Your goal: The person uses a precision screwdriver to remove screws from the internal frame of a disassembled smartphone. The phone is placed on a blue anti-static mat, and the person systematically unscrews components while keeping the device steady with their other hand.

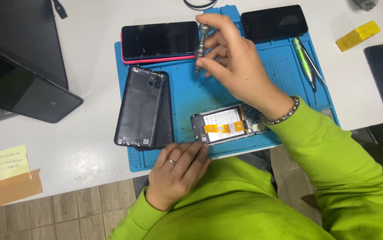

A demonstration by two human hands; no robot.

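On the blue mat (187,95) at centre frame, an opened phone (227,124) lies with battery and orange ribbon exposed. Your left hand (178,171), fingers flat and together, presses its lower-left corner. Your right hand (233,62), raised above the mat, pinches a grey screwdriver (201,44) upright, just right of a red-edged phone (160,42).

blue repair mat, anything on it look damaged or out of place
Nothing looks damaged by accident. The opened phone under the left hand lies backless, battery and orange flex cables exposed; its likely back cover rests beside it on the mat.
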